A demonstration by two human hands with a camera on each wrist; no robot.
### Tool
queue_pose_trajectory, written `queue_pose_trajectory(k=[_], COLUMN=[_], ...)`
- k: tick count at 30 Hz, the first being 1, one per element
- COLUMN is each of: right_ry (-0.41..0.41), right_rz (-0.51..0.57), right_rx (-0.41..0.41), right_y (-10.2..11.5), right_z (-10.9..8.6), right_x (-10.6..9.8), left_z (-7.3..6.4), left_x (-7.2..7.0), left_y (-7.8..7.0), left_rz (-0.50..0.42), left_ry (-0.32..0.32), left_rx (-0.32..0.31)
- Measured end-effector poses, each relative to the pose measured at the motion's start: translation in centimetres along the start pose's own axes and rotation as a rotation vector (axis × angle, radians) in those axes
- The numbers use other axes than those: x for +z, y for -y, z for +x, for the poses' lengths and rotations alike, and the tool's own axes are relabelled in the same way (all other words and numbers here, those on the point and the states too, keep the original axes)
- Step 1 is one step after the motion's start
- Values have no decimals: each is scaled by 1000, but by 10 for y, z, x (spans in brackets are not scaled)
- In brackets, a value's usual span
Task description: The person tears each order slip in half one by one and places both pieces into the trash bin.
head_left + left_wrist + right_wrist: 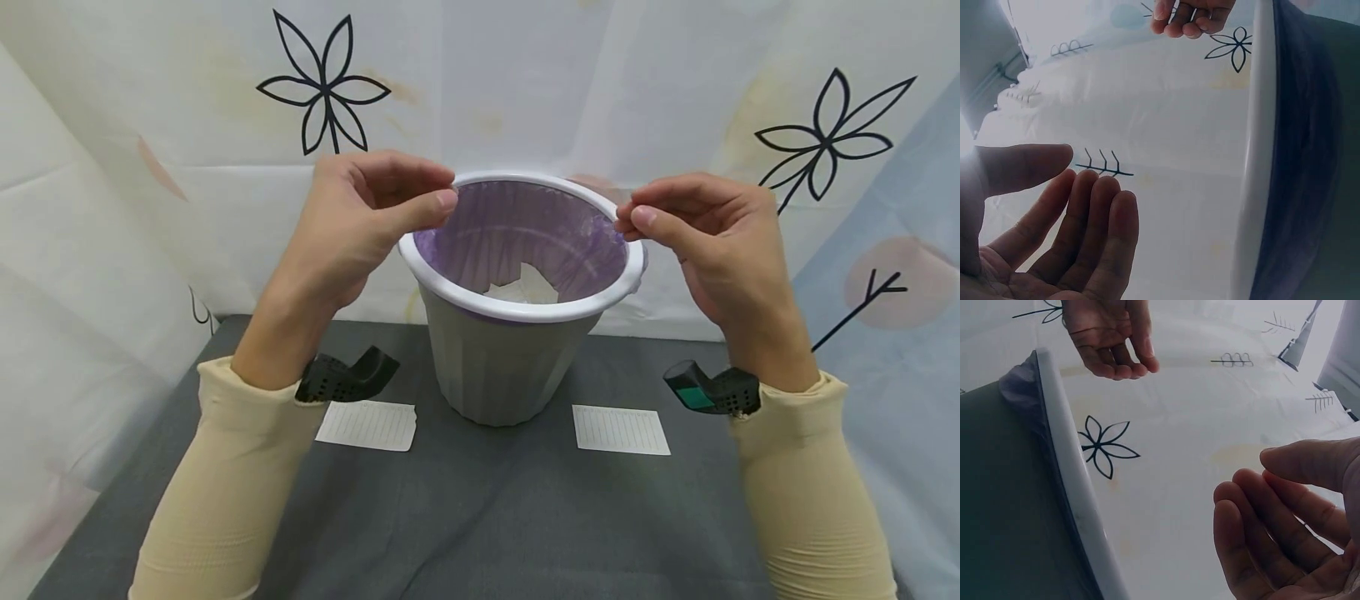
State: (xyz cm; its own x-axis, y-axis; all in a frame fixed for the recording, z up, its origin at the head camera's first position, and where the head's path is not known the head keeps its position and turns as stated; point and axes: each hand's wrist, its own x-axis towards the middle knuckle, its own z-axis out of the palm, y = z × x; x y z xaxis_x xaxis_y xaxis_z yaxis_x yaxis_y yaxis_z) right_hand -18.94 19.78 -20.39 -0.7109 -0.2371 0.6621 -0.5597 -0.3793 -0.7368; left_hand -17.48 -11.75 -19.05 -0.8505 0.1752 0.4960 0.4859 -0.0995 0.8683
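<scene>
A grey trash bin [502,371] stands upright on the table, with a white rim and a purple liner bag [573,237] inside. Pale torn pieces of paper [536,286] lie at its bottom. Beside the rim's left edge, my left hand [371,204] is held up with fingers loosely bent. My right hand [708,229] hovers at the right edge, thumb close to the fingertips. In the left wrist view the left fingers [1088,219] hold nothing, and the right wrist view shows nothing between the right fingers [1266,519] either.
One lined paper slip [371,425] lies on the dark grey tablecloth [480,517] left of the bin. Another lined slip [621,430] lies to its right. Behind the bin hangs a white curtain [517,83] with black flower drawings.
</scene>
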Motion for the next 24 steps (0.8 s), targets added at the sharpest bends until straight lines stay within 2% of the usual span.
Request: queue_pose_trajectory(k=[4, 10, 18, 24], right_ry=[5, -5, -18, -41], right_rz=[-21, -27, 17, 16], right_rx=[-28, -63, -104, -93], right_y=[-1, -8, -20, -31], right_z=[-17, -40, -71, -93], right_x=[1, 3, 1, -3], left_z=[-17, -44, -70, -86], left_x=[1, 7, 13, 9], left_y=[4, 9, 22, 37], left_rz=[41, 128, 101, 111], left_ry=[0, -5, 7, -8], left_rx=[34, -20, -32, -55])
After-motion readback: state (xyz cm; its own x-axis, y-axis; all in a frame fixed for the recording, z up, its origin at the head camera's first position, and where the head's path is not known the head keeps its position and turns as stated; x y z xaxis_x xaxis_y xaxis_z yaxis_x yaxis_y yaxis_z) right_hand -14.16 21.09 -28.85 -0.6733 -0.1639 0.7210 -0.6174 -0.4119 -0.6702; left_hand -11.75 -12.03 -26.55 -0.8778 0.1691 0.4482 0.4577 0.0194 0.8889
